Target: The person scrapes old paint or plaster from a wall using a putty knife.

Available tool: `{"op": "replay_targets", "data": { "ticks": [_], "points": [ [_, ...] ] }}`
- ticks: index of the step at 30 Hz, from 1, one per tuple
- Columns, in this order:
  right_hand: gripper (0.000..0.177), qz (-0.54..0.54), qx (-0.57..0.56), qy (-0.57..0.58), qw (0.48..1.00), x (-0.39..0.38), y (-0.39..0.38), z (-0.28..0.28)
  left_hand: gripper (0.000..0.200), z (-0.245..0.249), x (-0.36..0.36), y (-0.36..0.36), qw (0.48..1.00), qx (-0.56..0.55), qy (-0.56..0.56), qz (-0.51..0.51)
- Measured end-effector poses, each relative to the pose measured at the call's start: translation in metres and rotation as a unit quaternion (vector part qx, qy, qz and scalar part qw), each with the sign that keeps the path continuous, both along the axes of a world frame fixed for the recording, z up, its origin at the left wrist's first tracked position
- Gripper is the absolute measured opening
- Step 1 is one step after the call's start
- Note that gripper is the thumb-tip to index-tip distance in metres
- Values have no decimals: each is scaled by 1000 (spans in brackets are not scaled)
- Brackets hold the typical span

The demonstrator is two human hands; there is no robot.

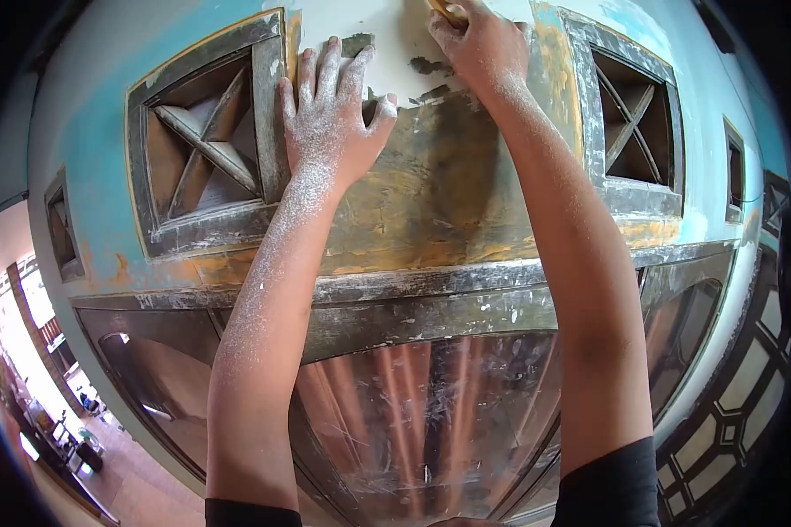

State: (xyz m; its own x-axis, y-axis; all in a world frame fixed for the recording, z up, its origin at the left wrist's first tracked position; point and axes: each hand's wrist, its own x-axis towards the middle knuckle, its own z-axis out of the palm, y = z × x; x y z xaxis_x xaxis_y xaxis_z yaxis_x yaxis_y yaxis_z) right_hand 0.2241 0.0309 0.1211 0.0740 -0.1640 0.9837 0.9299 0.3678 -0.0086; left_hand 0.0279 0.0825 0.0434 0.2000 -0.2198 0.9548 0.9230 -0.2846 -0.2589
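The powder-dusted left hand (pixel 332 123) is resting on the patchy wall (pixel 448 176), its fingers spreading beside a wooden X-barred vent (pixel 206 145). Higher up, the right hand (pixel 485 48) is curling its fingers around a yellowish tool (pixel 449 13), possibly a scraper, which is showing only partly at the top edge. Both arms are stretching above an arched window (pixel 426 413).

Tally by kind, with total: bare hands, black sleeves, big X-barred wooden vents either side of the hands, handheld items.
Hands, left hand and right hand: 2
Black sleeves, left sleeve and right sleeve: 2
Big vents, left vent and right vent: 2
Yellowish item in right fingers, mostly hidden: 1
Total: 7
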Motion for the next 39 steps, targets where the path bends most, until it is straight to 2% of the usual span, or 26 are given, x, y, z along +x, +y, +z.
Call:
{"op": "replay_targets", "data": {
  "ticks": [2,3,9,12,15,19,21,22,24,25,27,34,37,39],
  "points": [
    [35,73,-10,4,997,1,-3,-4,66,0,0,0,1000,-7,-4,0],
    [35,75,-10,4,997,1,-6,-5,66,-1,0,0,1000,-6,-3,3],
    [34,60,16,-2,998,3,2,-1,66,-1,0,0,1000,-11,-3,7],
    [34,90,-4,2,996,6,2,-2,66,-2,0,0,1000,-14,-3,8],
    [34,60,5,12,998,4,0,-2,66,-2,0,0,1000,-10,-3,2],
    [36,43,3,-33,999,4,-6,-11,68,0,-1,-1,1000,-14,5,26],
    [36,113,-66,-14,991,6,-9,-23,68,-3,-1,-2,999,-18,7,29],
    [36,114,-68,-14,991,7,-6,-29,67,-6,-1,-3,999,-19,6,26],
    [35,-17,14,-26,999,12,8,-46,67,-12,-1,-5,999,-24,5,24],
    [35,-15,11,-25,1000,14,6,-57,67,-18,-2,-6,999,-31,7,23],
    [32,18,-39,-23,999,17,1,-89,68,-27,-4,-8,999,-38,9,25],
    [30,37,-21,-56,998,55,-5,-223,76,-92,-17,-20,991,-113,57,37],
    [32,17,-5,-78,997,57,-14,-232,76,-104,-22,-25,988,-130,72,38],
    [37,43,-59,-48,996,56,-23,-225,76,-106,-22,-25,988,-134,71,36]
  ]
}}
